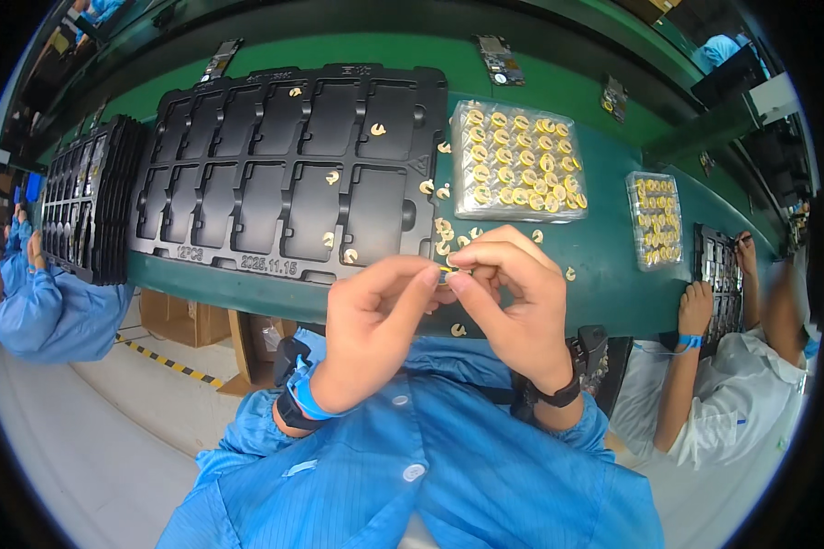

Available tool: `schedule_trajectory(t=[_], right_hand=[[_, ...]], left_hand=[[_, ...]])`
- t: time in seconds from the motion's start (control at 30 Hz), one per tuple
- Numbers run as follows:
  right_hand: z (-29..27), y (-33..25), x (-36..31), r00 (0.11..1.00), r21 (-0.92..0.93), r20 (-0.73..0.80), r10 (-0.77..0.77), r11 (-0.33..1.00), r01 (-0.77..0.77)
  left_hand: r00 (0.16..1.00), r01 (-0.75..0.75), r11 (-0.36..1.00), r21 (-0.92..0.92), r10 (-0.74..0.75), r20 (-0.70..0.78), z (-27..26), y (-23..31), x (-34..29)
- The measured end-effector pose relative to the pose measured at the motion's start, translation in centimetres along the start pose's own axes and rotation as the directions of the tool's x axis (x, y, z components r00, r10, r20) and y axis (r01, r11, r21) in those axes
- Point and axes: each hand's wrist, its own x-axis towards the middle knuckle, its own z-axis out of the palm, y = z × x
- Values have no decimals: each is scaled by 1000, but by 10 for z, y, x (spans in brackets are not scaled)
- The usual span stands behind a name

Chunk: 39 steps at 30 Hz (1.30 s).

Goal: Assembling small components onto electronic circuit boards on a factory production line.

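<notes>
In front of my chest, at the bench's near edge, both hands meet at the fingertips. A small round part with a yellow edge [446, 273] is pinched between them, mostly covered by the fingers. My left hand [373, 322] grips it from one side with thumb and forefinger, and my right hand [519, 309] closes on it from the other. Small cream notched pieces [378, 130] lie scattered over the black moulded tray [384, 197] and the bench around my hands. Beyond my right hand stands a clear plastic tray [508, 214] holding rows of yellow-rimmed round parts.
Stacked black trays [112, 206] with boards stand at the left. Circuit boards [501, 62] lie along the back ledge. Another clear tray [655, 262] of round parts sits farther right. Co-workers [732, 393] sit on both sides, the right one handling a black tray [721, 274].
</notes>
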Motion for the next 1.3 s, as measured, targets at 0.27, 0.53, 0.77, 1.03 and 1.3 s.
schedule_trajectory(t=[0.27, 0.53, 0.77, 1.03, 1.3], right_hand=[[-18, -4, 2, 972, -54, 186, 145, 989, -137], [-50, 6, -3, 968, 227, 172, 185, 948, -222], [-128, 88, -26, 717, 240, -594, 366, 931, -276], [-119, 117, -26, 745, 114, -617, 254, 965, -235], [-119, 123, -31, 721, 112, -642, 261, 962, -249]], left_hand=[[923, -373, 660, 653, 337, 187, 1, 9, 2], [863, -469, 593, 654, 152, 481, -2, 58, 33], [904, -393, 646, 655, 143, 402, 26, 88, 177], [960, -249, 327, 912, 207, 188, 88, -31, 357], [980, -193, 184, 964, 72, 183, 162, -58, 396]])
